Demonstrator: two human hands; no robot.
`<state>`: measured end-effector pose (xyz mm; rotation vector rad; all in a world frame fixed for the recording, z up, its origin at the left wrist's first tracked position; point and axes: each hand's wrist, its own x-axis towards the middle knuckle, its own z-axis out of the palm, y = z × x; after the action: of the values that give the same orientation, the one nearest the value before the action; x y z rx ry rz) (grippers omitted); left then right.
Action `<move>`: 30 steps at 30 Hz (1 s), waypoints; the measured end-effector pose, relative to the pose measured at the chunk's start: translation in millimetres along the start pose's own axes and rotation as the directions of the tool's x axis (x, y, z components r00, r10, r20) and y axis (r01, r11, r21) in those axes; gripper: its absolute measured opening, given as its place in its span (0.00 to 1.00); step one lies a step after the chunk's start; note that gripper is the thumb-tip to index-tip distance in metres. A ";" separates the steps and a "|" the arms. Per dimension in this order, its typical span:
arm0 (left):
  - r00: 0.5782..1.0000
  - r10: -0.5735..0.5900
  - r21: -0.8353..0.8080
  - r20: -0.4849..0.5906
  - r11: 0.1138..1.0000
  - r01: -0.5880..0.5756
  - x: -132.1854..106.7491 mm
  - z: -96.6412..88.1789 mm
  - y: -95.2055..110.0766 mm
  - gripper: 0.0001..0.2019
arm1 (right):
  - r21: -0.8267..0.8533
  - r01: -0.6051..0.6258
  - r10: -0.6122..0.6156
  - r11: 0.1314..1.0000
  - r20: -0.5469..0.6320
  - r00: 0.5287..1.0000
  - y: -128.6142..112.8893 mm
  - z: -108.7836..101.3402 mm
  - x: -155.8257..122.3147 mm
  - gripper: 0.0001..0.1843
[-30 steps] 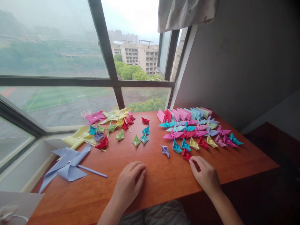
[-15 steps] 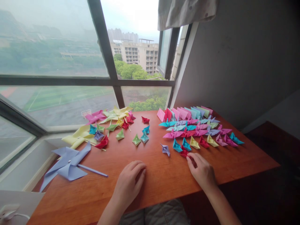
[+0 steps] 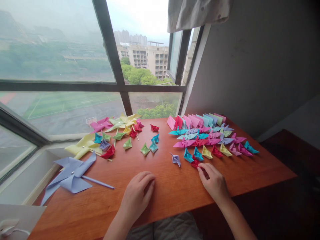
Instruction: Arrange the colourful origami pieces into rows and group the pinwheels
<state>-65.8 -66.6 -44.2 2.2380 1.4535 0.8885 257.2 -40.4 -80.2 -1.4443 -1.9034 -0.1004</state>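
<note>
Apparently to spare its thin folds, the right hand [image 3: 214, 180] pinched the red paper boat [image 3: 194, 162] by its right tip, lower right of centre just below the blue boats [image 3: 188, 156], while the left hand [image 3: 140, 189], half-curled around nothing visible, lay lower centre.

My fingers [image 3: 145, 177] are slim and bare, my forearms [image 3: 118, 221] bare too; my lap cloth [image 3: 172, 228] looks grey and quilted.

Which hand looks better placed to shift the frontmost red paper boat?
Likely the right hand: its fingers touch that red boat, while the left hand lies farther off, apart from any boat.
</note>
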 end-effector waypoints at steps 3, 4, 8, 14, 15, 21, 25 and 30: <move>1.000 0.001 -0.002 0.000 1.000 -0.001 0.3 0.1 -0.2 0.09 | -0.003 -0.006 0.006 1.000 -0.008 1.000 -0.5 -0.3 -0.2 0.10; 1.000 0.001 -0.001 0.002 1.000 -0.001 0.3 0.1 -0.3 0.09 | -0.006 -0.007 0.007 1.000 -0.009 1.000 -0.6 -0.4 -0.2 0.09; 1.000 0.004 0.002 0.006 1.000 -0.004 0.0 0.2 -1.1 0.09 | -0.020 -0.019 0.018 1.000 -0.018 1.000 -1.1 -0.3 0.3 0.09; 1.000 0.004 0.001 0.011 1.000 -0.004 0.1 1.5 -3.0 0.09 | -0.030 -0.031 0.030 0.999 -0.020 0.999 -2.0 -0.1 1.3 0.09; 1.000 0.002 0.001 0.010 1.000 -0.002 0.3 1.4 -3.0 0.09 | -0.035 -0.030 0.029 0.999 -0.019 0.999 -2.4 -0.5 1.3 0.09; 1.000 -0.008 -0.017 -0.003 1.000 0.008 -0.3 0.4 -0.1 0.09 | -0.024 0.000 -0.002 1.000 -0.074 0.997 -10.4 -6.3 -0.7 0.09; 0.999 -0.041 -0.049 -0.019 0.998 0.040 4.7 -2.8 -1.1 0.09 | 0.071 0.038 -0.031 0.997 -0.096 0.995 -25.6 -4.4 -3.4 0.08; 0.988 -0.128 0.122 -0.086 0.983 0.138 32.2 -22.3 -9.3 0.10 | 0.193 0.082 -0.077 0.978 -0.035 0.996 -52.5 7.7 -4.1 0.08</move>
<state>-77.7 -35.0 -22.4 2.1855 1.7179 0.8709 208.5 -59.3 -69.6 -1.2310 -1.8920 0.0281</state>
